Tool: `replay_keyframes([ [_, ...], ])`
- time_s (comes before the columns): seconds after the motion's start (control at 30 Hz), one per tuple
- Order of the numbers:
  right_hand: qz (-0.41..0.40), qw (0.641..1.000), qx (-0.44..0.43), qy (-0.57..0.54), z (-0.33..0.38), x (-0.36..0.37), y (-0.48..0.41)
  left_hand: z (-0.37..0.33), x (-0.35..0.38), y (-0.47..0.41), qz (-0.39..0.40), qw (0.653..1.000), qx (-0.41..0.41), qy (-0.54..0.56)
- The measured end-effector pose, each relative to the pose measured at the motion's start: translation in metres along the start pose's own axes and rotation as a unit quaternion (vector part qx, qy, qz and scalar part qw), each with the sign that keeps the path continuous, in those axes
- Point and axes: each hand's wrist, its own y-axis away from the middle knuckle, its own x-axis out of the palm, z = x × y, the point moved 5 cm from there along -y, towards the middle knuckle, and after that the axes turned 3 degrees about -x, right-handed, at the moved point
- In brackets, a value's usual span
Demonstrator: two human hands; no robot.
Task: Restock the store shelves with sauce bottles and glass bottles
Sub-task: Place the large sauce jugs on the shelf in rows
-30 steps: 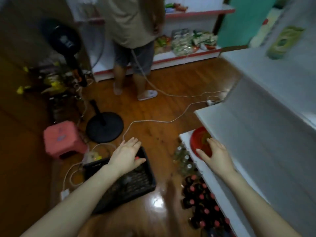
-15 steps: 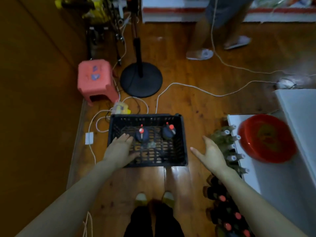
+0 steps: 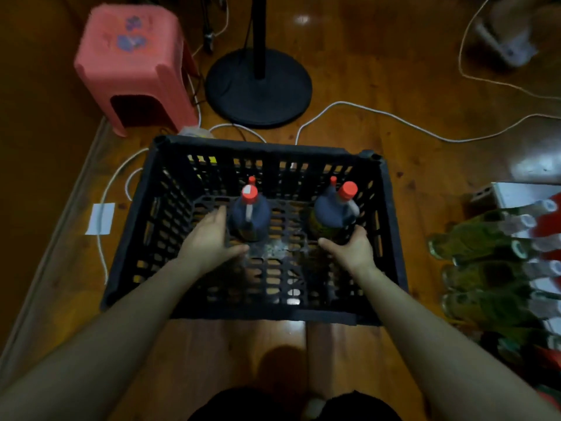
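A black slatted crate (image 3: 391, 226) stands on the wooden floor in front of me. Two dark sauce bottles with red caps stand upright inside it. My left hand (image 3: 209, 238) cups the left sauce bottle (image 3: 250, 217), fingers along its left side and thumb across its front. My right hand (image 3: 349, 250) grips the lower part of the right sauce bottle (image 3: 332, 212), fingers curled round its right side. Several green glass bottles (image 3: 482, 235) with pale caps are packed at the right edge, by the white shelf (image 3: 516, 192).
A pink plastic stool (image 3: 133, 56) and a black fan base (image 3: 258, 89) stand beyond the crate. White cables (image 3: 394, 117) run across the floor behind and left of it. Another person's sandalled foot (image 3: 507, 47) is at the top right. A wall runs along the left.
The view has swung from the shelf down to the crate and moved closer. Both hands have dropped into the crate and closed round the two sauce bottles.
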Motion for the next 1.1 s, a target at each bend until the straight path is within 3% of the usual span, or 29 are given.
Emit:
replay_keyframes([
  [0.17, -0.059, 0.996, -0.02, -0.07, -0.025, 0.013, -0.046, 0.014, 0.039, -0.047, -0.022, 0.995, 0.048, 0.082],
  [0.47, -0.068, 0.982, -0.098, -0.147, -0.021, 0.02, -0.066, 0.015, 0.05, -0.082, -0.037, 0.982, 0.092, 0.163],
  [0.6, -0.028, 0.982, -0.132, -0.128, -0.015, 0.029, -0.07, 0.01, 0.052, -0.086, -0.045, 0.975, 0.105, 0.188],
  [0.9, -0.111, 0.979, -0.156, -0.074, -0.003, 0.029, -0.073, -0.001, 0.051, -0.094, -0.066, 0.971, 0.098, 0.207],
  [1.1, -0.088, 0.982, -0.159, -0.052, 0.011, 0.022, -0.048, -0.009, 0.037, -0.075, -0.087, 0.968, 0.078, 0.22],
])
